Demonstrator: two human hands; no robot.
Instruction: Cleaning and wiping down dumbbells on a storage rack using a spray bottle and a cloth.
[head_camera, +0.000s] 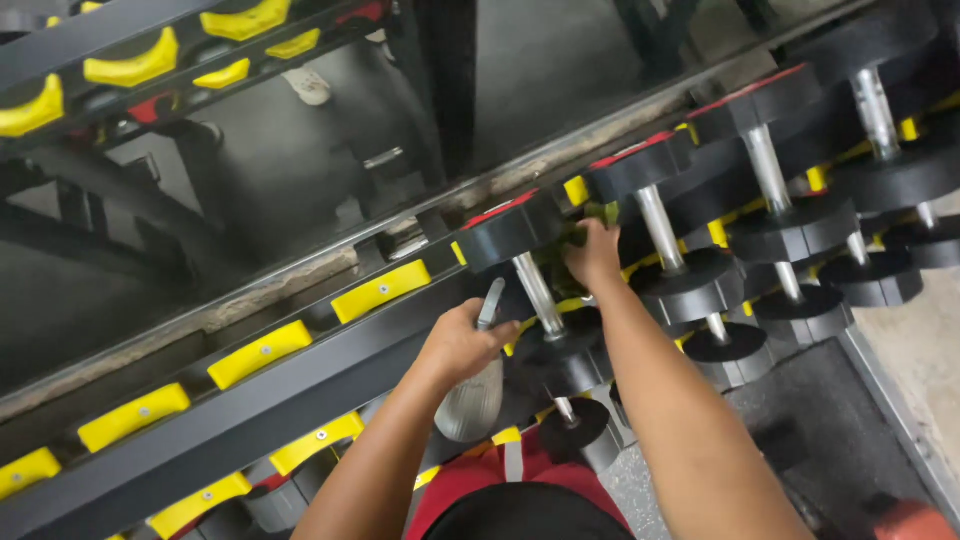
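My left hand (460, 345) grips a grey spray bottle (472, 400) by its trigger head, held over the rack's black rail. My right hand (595, 252) presses a green cloth (560, 262) against the side of a black dumbbell (530, 285) with a red-edged end and a chrome handle. That dumbbell rests on the top tier of the black rack (300, 385). The cloth is mostly hidden behind my fingers and the dumbbell head.
Several more black dumbbells (770, 180) line the rack to the right, on upper and lower tiers. Yellow cradle pads (380, 290) sit vacant along the rack to the left. A mirror (300, 130) runs behind the rack. Grey floor (920, 340) lies at right.
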